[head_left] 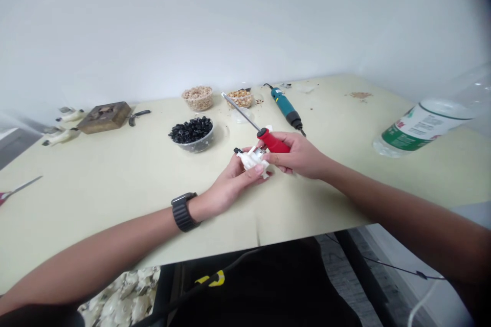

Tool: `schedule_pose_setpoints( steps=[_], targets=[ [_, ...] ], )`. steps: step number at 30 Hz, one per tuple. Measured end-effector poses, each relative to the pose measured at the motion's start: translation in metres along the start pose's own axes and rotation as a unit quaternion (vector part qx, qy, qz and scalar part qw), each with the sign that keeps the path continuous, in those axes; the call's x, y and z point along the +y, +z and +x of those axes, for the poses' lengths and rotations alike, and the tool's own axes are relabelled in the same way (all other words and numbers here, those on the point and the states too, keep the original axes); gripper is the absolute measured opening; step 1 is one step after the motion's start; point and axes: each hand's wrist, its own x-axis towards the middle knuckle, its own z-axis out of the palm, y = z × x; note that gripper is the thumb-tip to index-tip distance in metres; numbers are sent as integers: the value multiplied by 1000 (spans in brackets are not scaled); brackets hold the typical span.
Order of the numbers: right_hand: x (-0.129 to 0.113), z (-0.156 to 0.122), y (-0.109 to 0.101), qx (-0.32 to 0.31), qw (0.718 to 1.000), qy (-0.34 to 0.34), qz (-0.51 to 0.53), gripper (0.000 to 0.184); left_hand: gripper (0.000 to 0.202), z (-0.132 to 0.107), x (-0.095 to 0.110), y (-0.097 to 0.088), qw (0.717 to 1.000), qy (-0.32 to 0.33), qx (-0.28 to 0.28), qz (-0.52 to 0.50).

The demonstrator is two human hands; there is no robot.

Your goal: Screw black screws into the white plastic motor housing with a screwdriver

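My left hand (236,179) is closed around a small white plastic piece (251,159) that has a black part at its left end. A red-handled screwdriver (273,142) rests in my right hand (301,156), its metal shaft slanting up and to the left, away from the white piece. Fingers of my right hand also touch the white piece on its right side. Just beyond my hands stands a clear bowl of small black parts (192,132). What lies under my fingers is hidden.
Behind are a tub of beige bits (197,98), a tub of orange-brown bits (241,98) and a teal power tool (286,107). A large bottle (414,130) leans at right. Left are a wooden block (105,116), white pieces (63,135) and a blade (25,185). More white pieces (123,299) lie below.
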Motion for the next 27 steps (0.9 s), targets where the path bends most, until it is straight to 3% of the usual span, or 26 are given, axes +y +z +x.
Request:
schedule_pose_setpoints(
  steps=[5,10,15,18,21,27],
  targets=[
    [1,0,5,22,994,-27,-99,39,46,3,0,-2,998,27,52,2],
    [5,-1,-14,58,986,-27,-152,42,39,9,8,-17,990,73,119,9],
    [11,-4,-44,117,911,-87,-385,34,32,16,19,-36,986,89,137,30],
    [11,-5,-53,103,892,-89,-431,33,32,17,19,-42,985,94,123,81],
    [10,-5,-53,64,889,-74,-448,29,28,16,18,-44,979,105,132,117],
    [13,-4,-49,60,882,-88,-458,28,26,17,18,-42,973,102,161,133]
  ],
)
